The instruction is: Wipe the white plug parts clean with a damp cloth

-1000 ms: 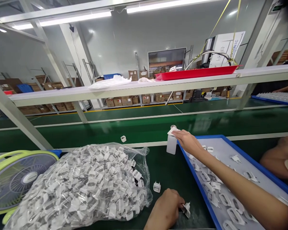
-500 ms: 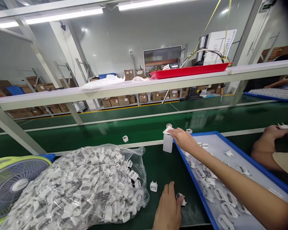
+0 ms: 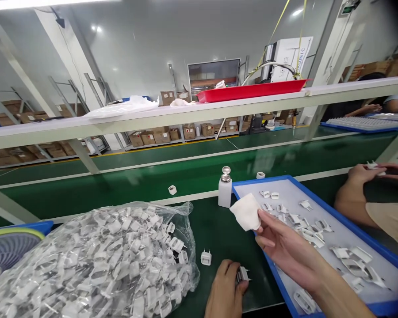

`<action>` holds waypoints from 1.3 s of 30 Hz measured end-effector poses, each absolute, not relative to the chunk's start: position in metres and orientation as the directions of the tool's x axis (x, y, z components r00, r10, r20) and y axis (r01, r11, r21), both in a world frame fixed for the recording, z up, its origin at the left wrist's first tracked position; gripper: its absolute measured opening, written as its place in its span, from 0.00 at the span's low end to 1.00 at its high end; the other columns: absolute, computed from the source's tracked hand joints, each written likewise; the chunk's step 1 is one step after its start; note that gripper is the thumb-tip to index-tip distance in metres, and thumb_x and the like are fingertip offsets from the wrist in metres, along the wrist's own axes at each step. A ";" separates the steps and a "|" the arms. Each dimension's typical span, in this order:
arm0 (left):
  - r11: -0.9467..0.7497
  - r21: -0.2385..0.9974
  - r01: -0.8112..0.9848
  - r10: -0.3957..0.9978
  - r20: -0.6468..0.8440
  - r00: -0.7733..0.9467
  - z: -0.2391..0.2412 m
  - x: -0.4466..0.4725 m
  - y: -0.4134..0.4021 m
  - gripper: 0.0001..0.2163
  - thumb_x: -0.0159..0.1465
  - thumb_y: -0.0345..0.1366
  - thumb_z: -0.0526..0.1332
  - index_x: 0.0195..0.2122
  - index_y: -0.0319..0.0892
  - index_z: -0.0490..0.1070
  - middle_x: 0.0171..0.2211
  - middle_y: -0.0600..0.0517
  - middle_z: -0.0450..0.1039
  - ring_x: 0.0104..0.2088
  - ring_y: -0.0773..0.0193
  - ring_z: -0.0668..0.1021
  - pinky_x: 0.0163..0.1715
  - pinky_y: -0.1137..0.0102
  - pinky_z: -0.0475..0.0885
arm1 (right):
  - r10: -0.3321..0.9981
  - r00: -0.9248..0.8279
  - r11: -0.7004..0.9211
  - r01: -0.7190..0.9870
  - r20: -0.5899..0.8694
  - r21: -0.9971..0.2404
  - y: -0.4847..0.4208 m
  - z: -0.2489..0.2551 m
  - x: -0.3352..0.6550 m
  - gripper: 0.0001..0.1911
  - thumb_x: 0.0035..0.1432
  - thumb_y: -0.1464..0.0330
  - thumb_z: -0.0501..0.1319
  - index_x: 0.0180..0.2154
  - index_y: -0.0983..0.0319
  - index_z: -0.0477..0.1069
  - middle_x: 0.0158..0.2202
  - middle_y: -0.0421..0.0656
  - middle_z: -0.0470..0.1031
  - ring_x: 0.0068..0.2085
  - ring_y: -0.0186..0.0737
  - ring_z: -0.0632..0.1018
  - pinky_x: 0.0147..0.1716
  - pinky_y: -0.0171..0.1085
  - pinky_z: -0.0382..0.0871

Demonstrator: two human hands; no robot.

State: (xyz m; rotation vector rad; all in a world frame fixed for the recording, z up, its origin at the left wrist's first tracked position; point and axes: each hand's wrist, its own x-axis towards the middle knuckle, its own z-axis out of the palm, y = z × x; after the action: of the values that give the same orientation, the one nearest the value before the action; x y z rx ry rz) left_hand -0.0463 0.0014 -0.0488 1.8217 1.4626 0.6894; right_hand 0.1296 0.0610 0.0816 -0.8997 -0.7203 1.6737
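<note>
At the near edge the left hand [image 3: 226, 289] curls around a small white plug piece [image 3: 243, 274] on the green mat [image 3: 219, 229], fingers closed on it. Just beyond, the right hand [image 3: 281, 245] pinches a white cloth pad [image 3: 247, 212] between thumb and fingertips, the other fingers loosely spread, above the near-left edge of the blue tray [image 3: 287, 181]. Half a second ago that hand pressed the pad onto the pump bottle [image 3: 224, 192]; now the bottle stands uncovered behind it. A bag of plug pieces [image 3: 96, 256] lies left
</note>
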 end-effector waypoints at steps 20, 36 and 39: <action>-0.270 0.693 0.668 0.963 0.209 0.172 -0.084 -0.068 -0.012 0.16 0.68 0.34 0.62 0.56 0.47 0.76 0.52 0.42 0.78 0.50 0.50 0.81 0.50 0.63 0.78 | 0.775 -0.247 0.583 0.636 0.582 -0.506 0.205 0.066 0.117 0.15 0.69 0.60 0.60 0.53 0.59 0.73 0.54 0.47 0.74 0.53 0.45 0.76 0.54 0.51 0.71; -0.407 0.581 0.705 0.907 0.346 0.239 -0.107 -0.067 -0.009 0.18 0.69 0.44 0.63 0.57 0.43 0.74 0.49 0.41 0.79 0.49 0.50 0.81 0.51 0.61 0.79 | 0.733 -0.528 0.554 0.829 0.428 0.074 0.217 0.077 0.120 0.15 0.69 0.65 0.61 0.55 0.60 0.70 0.47 0.44 0.75 0.43 0.39 0.79 0.40 0.41 0.78; -0.414 0.582 0.700 0.905 0.348 0.246 -0.106 -0.068 -0.009 0.18 0.69 0.44 0.63 0.57 0.43 0.73 0.49 0.41 0.79 0.48 0.51 0.81 0.51 0.63 0.78 | 0.744 -0.519 0.546 0.835 0.421 0.066 0.217 0.075 0.121 0.15 0.70 0.65 0.60 0.55 0.60 0.70 0.47 0.44 0.76 0.41 0.38 0.79 0.38 0.40 0.78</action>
State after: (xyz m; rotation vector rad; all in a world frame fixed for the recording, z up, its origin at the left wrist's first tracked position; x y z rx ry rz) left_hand -0.0679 -0.0091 -0.1057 2.2164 1.4852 0.9420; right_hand 0.1210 0.2167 0.0746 -1.2983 -2.4418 -0.3719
